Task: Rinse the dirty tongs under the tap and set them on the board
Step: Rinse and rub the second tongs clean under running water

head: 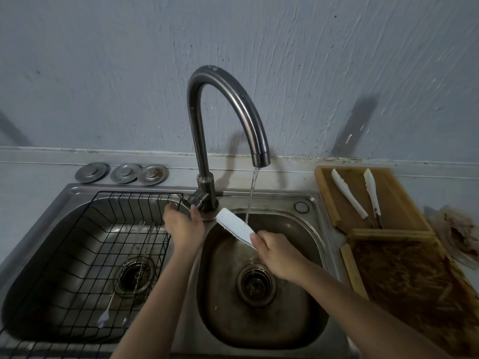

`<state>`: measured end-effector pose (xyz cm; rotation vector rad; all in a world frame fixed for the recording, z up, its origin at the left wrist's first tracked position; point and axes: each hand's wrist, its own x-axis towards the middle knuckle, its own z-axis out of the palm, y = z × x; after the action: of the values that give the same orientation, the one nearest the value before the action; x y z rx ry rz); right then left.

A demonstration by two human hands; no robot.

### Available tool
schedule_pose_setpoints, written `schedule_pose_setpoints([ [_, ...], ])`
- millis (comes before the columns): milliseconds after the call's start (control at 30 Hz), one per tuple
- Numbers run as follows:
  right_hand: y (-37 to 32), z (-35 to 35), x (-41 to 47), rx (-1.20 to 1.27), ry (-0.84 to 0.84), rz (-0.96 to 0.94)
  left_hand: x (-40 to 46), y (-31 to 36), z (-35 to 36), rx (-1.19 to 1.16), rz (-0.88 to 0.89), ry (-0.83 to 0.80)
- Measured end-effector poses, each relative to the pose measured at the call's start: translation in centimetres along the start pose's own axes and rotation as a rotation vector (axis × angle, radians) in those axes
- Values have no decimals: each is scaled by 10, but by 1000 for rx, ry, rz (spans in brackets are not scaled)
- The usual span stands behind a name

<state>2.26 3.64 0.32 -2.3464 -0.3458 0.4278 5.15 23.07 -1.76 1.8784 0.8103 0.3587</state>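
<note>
Water runs from the curved tap (233, 107) into the right sink basin (305, 307). My right hand (277, 252) grips white tongs (234, 226) and holds them tilted in the stream, their far end pointing up and left. My left hand (184, 226) is closed on the tap's lever (194, 199) at the base of the tap. On the wooden board (394, 200) to the right lies another pair of white tongs (348, 194), its two arms spread apart.
The left basin holds a black wire rack (85, 250) with metal utensils (116, 294) in it. Three metal sink plugs (124, 173) sit on the ledge behind. A stained wooden tray (414, 288) and a dirty plate (458, 237) are at the right.
</note>
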Motion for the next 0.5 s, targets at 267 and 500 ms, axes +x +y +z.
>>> schedule_pose_setpoints([
  [267,-13,-6,-3,276,39,15,11,17,5,158,142,30],
  [500,28,3,-5,-361,22,213,14,31,8,546,201,-27],
])
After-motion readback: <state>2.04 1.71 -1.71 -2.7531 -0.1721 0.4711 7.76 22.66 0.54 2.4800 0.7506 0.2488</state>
